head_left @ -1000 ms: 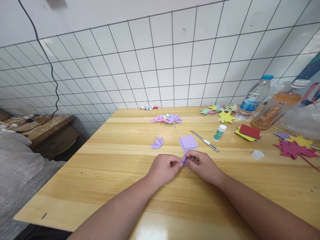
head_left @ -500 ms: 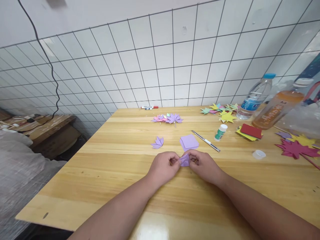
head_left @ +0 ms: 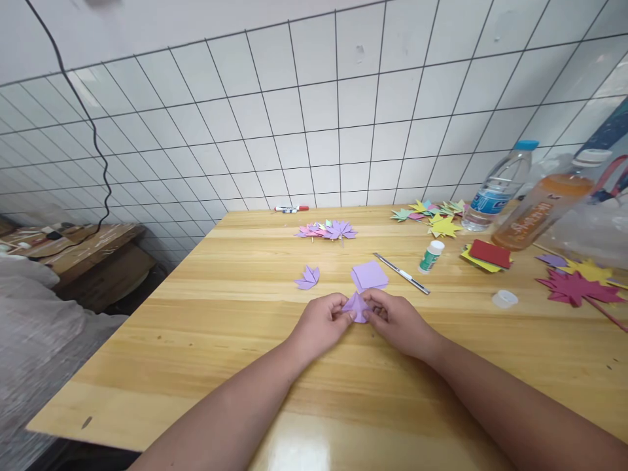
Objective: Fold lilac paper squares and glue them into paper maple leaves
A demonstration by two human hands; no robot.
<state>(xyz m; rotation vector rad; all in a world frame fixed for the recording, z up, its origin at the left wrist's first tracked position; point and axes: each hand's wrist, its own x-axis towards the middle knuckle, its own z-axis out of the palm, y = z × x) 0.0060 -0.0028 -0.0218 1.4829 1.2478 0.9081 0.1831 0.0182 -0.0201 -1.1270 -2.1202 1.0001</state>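
Observation:
A small folded piece of purple paper (head_left: 358,307), roughly triangular with its point away from me, is pinched between both hands just above the table. My left hand (head_left: 324,322) grips its left edge with thumb and fingers. On the opposite edge, my right hand (head_left: 400,322) is closed in a similar pinch. Right behind the hands lies a stack of square purple paper sheets (head_left: 369,275). To the left of that stack is a folded purple paper leaf piece (head_left: 307,278). A utility knife (head_left: 402,273) rests diagonally on the stack's right.
A glue stick (head_left: 432,256), its cap (head_left: 505,299) and red and yellow paper squares (head_left: 489,254) are on the right. Behind them stand a water bottle (head_left: 500,186) and an orange drink bottle (head_left: 544,208). Paper leaves (head_left: 340,229) and a marker (head_left: 292,209) lie near the tiled wall.
The purple paper has been turned or opened out between my fingers and now shows a triangular shape with a point. Both hands still hold it; the view has shifted slightly.

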